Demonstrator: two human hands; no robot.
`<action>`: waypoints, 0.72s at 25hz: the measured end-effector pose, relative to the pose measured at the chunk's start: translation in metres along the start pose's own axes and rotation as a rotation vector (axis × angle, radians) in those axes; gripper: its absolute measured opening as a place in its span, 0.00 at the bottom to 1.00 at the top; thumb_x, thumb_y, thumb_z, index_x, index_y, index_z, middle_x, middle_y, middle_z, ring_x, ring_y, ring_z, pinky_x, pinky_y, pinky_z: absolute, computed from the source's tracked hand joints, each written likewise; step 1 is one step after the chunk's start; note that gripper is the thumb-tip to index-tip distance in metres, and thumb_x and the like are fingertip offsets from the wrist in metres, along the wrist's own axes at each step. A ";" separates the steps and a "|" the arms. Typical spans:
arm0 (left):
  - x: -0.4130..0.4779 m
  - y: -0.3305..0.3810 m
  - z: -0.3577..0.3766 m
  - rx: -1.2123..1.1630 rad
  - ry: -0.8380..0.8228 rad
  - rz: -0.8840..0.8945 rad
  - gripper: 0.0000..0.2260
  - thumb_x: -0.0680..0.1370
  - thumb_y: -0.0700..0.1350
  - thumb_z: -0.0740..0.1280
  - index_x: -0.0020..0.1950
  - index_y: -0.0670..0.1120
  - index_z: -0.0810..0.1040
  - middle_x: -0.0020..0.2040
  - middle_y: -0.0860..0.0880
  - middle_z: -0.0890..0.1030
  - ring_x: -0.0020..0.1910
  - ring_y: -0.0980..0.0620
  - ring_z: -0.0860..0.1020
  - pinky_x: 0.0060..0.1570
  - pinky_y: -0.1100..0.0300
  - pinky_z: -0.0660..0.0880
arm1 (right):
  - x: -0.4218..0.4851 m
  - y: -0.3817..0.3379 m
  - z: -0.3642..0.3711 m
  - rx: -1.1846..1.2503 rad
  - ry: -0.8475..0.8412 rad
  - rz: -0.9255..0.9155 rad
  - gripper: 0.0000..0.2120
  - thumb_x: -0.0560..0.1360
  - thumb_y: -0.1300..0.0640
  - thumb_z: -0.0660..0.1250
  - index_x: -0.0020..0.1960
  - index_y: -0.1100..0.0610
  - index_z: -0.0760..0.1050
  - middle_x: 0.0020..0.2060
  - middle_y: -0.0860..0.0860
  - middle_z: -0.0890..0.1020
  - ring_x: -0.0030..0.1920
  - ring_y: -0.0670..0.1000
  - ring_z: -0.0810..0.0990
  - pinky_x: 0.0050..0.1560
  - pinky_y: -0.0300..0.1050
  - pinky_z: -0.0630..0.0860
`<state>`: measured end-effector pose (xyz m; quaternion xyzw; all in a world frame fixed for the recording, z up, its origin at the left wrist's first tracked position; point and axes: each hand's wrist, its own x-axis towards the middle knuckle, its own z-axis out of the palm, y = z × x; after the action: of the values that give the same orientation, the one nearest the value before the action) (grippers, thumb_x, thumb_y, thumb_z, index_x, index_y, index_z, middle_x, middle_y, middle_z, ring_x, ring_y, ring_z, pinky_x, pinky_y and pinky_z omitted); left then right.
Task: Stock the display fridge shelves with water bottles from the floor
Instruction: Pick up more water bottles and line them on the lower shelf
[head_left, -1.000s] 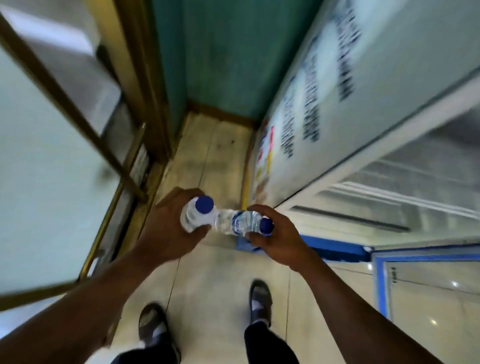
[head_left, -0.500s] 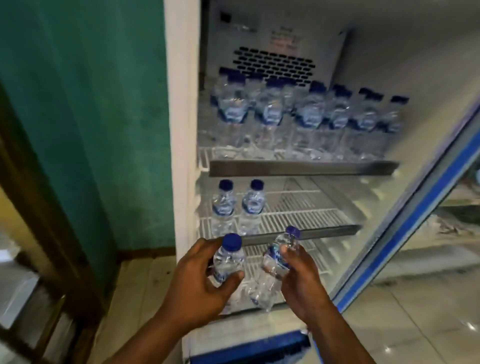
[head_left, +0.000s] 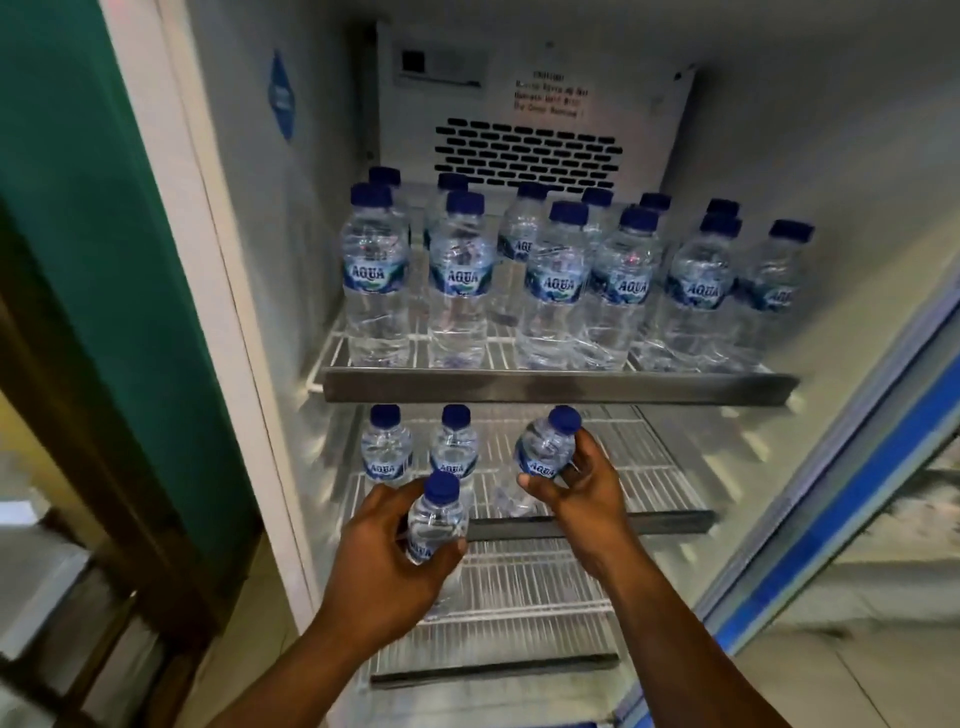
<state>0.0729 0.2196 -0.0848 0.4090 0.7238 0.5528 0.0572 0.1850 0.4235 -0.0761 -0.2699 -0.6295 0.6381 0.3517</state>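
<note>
The open display fridge fills the view. Its top shelf (head_left: 561, 387) carries several clear blue-capped water bottles (head_left: 460, 286). Two bottles (head_left: 387, 447) stand at the left of the middle shelf (head_left: 660, 522). My right hand (head_left: 582, 483) grips a water bottle (head_left: 543, 447), tilted, over the middle shelf just right of those two. My left hand (head_left: 387, 566) grips another water bottle (head_left: 436, 519) upright, in front of the middle shelf's front edge. The bottom wire shelf (head_left: 519, 613) lies bare below my hands.
The fridge's glass door (head_left: 841, 519) with a blue frame stands open at the right. A green wall (head_left: 88, 218) and a brown wooden frame (head_left: 93, 467) are at the left. The rear panel has a vent grille (head_left: 527, 153).
The view swung up from the floor to the fridge. Both hands carried their bottles up and in; the right one now reaches over the middle shelf.
</note>
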 end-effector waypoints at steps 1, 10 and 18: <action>0.001 -0.001 0.001 0.017 -0.002 -0.008 0.27 0.67 0.49 0.79 0.63 0.63 0.75 0.57 0.60 0.79 0.52 0.60 0.81 0.52 0.58 0.80 | 0.006 0.003 0.001 -0.018 -0.016 0.013 0.33 0.65 0.74 0.75 0.64 0.51 0.74 0.56 0.49 0.84 0.57 0.49 0.83 0.55 0.44 0.80; 0.012 -0.001 0.017 0.060 0.009 -0.056 0.27 0.67 0.51 0.79 0.63 0.62 0.75 0.57 0.60 0.79 0.51 0.59 0.82 0.53 0.56 0.80 | 0.030 0.023 -0.003 -0.289 -0.200 0.030 0.34 0.69 0.71 0.74 0.62 0.41 0.68 0.58 0.44 0.78 0.59 0.47 0.80 0.57 0.44 0.80; 0.009 -0.001 0.030 0.046 -0.004 -0.088 0.28 0.66 0.50 0.79 0.60 0.68 0.73 0.55 0.59 0.79 0.50 0.58 0.82 0.53 0.55 0.81 | 0.025 0.042 0.001 -0.464 -0.240 -0.011 0.29 0.71 0.70 0.72 0.63 0.49 0.64 0.52 0.38 0.75 0.48 0.33 0.77 0.45 0.25 0.74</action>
<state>0.0824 0.2475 -0.0941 0.3789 0.7536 0.5321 0.0735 0.1645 0.4445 -0.1154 -0.2626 -0.7977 0.5021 0.2065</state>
